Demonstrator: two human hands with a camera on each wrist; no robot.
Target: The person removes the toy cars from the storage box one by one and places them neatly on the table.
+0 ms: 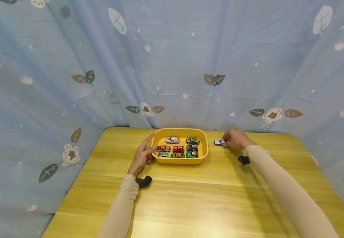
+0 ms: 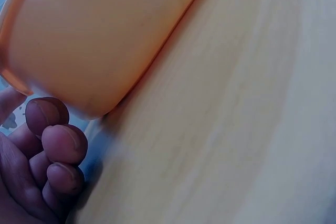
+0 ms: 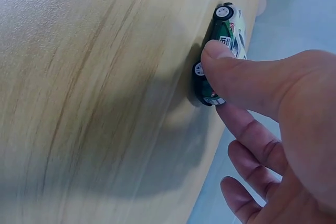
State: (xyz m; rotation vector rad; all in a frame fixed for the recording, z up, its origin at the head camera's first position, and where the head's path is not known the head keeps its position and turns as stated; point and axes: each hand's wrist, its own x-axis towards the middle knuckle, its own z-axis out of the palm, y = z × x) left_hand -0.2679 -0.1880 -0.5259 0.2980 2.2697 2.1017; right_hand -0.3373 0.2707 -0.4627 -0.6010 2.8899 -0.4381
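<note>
My left hand (image 1: 141, 157) holds the left end of a yellow plastic bin (image 1: 179, 161), its thumb over the rim. In the left wrist view the curled fingers (image 2: 64, 144) sit against the outside of the bin (image 2: 105, 35), which looks orange there. To the right of the bin, my right hand (image 1: 237, 138) pinches a small white toy car (image 1: 219, 142) on the table. The right wrist view shows the thumb pressed on the side of this white and green car (image 3: 239, 35), with the other fingers partly behind it.
Inside the bin are several toy cars, among them a pale pink one (image 1: 172, 140), a red one (image 1: 178, 149) and a green camouflage one (image 1: 192, 140). A wood-grain table (image 1: 178, 205) carries everything. Blue patterned curtain (image 1: 172, 66) hangs right behind its back edge.
</note>
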